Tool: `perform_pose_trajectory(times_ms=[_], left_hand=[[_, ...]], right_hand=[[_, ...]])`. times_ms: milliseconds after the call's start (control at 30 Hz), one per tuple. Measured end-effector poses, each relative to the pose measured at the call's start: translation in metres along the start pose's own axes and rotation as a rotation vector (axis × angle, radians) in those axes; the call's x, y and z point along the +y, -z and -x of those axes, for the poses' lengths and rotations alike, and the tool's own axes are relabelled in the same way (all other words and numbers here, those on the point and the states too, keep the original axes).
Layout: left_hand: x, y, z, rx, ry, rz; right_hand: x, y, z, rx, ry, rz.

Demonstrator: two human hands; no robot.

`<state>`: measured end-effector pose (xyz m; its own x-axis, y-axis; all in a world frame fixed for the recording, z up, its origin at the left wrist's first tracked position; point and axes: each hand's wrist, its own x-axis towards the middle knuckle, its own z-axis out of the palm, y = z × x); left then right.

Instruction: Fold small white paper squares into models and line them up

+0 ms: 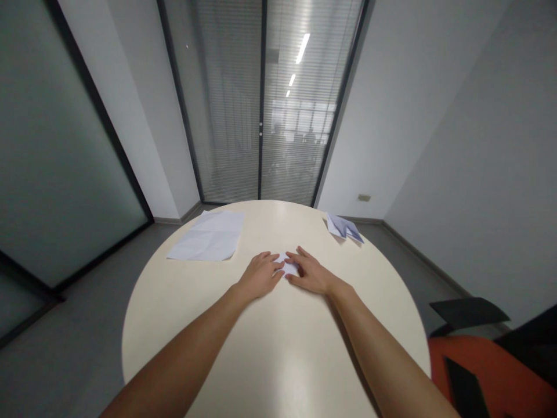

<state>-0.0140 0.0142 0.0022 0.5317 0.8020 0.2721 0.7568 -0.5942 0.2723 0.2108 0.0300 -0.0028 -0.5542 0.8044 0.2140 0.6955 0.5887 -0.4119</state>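
Note:
A small piece of folded white paper (290, 268) lies near the middle of the round table, partly covered by my fingers. My left hand (260, 275) holds its left side, with the thumb and fingertips on the paper. From the right, my right hand (312, 274) grips the same piece, its fingers curved over the far part and its thumb at the near edge. The two hands' fingertips almost meet over it. How the paper is folded cannot be made out.
A large creased white sheet (211, 235) lies at the table's (270, 360) far left. Near the far right edge stands a partly folded paper (343, 226). An orange chair with black armrests (491, 371) is at the right. Glass panels with blinds (230, 116) rise behind the table.

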Motion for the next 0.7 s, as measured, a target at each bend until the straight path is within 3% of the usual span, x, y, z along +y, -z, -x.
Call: perform_pose_trajectory(times_ms=[133,400,700], left_hand=[[0.000,-0.001,-0.001,0.052,-0.014,0.030],[-0.001,-0.002,-0.001,0.021,-0.070,0.066],[0.001,0.001,-0.001,0.058,-0.083,0.119]], right_hand=[[0.000,0.003,-0.002,0.020,0.114,-0.009],[-0.001,0.004,-0.003,-0.078,0.023,0.047],[-0.002,0.018,-0.002,-0.067,0.199,-0.098]])
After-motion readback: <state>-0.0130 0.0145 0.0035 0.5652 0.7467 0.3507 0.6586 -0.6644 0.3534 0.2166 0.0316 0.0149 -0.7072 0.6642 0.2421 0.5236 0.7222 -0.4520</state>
